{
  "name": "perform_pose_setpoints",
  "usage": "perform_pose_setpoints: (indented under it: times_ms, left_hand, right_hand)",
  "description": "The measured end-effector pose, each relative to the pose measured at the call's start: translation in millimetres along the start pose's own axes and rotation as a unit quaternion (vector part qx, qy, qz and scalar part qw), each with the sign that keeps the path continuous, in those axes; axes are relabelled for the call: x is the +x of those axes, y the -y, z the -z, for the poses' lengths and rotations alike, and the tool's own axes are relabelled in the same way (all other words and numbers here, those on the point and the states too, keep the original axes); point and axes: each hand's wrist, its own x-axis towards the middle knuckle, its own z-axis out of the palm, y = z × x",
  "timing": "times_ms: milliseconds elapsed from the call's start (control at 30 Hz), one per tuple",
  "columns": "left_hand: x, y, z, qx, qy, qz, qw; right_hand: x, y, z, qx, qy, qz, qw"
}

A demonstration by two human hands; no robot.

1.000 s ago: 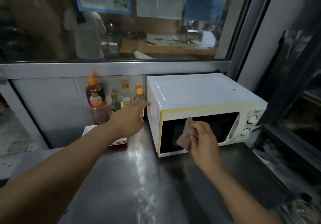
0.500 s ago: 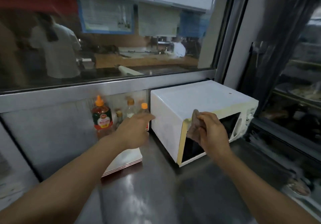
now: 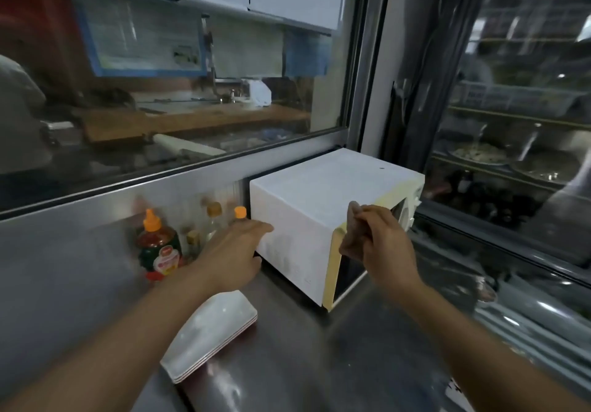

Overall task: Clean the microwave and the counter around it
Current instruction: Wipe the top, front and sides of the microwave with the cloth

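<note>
Microwave (image 3: 323, 200) sitting on the steel surface (image 3: 287, 363), left hand (image 3: 232, 256) bracing its side, fingers loosely apart, while right hand (image 3: 382, 245) is pinching a cloth (image 3: 351, 223) at the top front corner, likely for wiping.

White microwave (image 3: 323, 187) angled on steel counter (image 3: 287, 363) (door shut).

Microwave (image 3: 307, 194): white casing, cream-yellow front frame. Cloth (image 3: 353, 232): grey-brown. Sauce bottle (image 3: 158, 248): orange cap, red-green label. Desk (image 3: 287, 363): plain grey steel.
</note>
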Motion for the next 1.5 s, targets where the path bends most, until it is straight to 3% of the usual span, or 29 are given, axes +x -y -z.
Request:
perform_pose_setpoints:
  times_ms: [100, 267, 400, 600, 900, 1033, 1100, 1233, 1333, 1500]
  left_hand:
    - [14.9, 7.0, -11.5, 0.006, 0.003, -0.007, 1.0]
    - [41.9, 18.5, -36.0, -0.003, 0.004, -0.02, 1.0]
    - [63.0, 30.1, -52.9, 0.002, 0.015, -0.029, 0.999]
    - [100.1, 52.8, -66.8, 0.032, 0.004, -0.065, 0.997]
    - [161.0, 97.4, -74.6, 0.122, 0.005, -0.126, 0.985]
    - [178.4, 114.5, -80.1, 0.106, -0.014, -0.161, 0.981]
    - [184.1, 122.5, -83.1, 0.092, -0.031, -0.181, 0.979]
    - [187.0, 129.8, -92.5, 0.032, -0.049, -0.191, 0.98]
    - [188.9, 133.6, -92.1, 0.035, -0.047, -0.205, 0.977]
    - [192.2, 144.0, -78.2, 0.045, -0.031, -0.231, 0.971]
  right_hand:
    - [11.0, -6.9, -16.0, 0.004, -0.031, 0.002, 1.0]
    - [25.7, -32.4, -51.5, -0.113, -0.027, 0.114, 0.987]
    - [31.7, -47.3, -76.8, -0.228, 0.005, 0.236, 0.945]
    - [30.1, -69.6, -97.8, -0.378, 0.047, 0.208, 0.901]
    - [19.3, -79.6, -126.9, -0.533, 0.01, 0.231, 0.814]
    - [12.3, -89.3, -151.4, -0.574, 0.011, 0.233, 0.785]
    - [4.0, -100.7, -166.6, -0.587, 0.054, 0.266, 0.763]
    - [-28.6, -118.8, -194.6, -0.622, 0.23, 0.283, 0.693]
    - [-32.7, -120.2, -193.9, -0.622, 0.209, 0.282, 0.7]
    - [15.9, -94.0, -175.5, -0.598, 0.047, 0.247, 0.761]
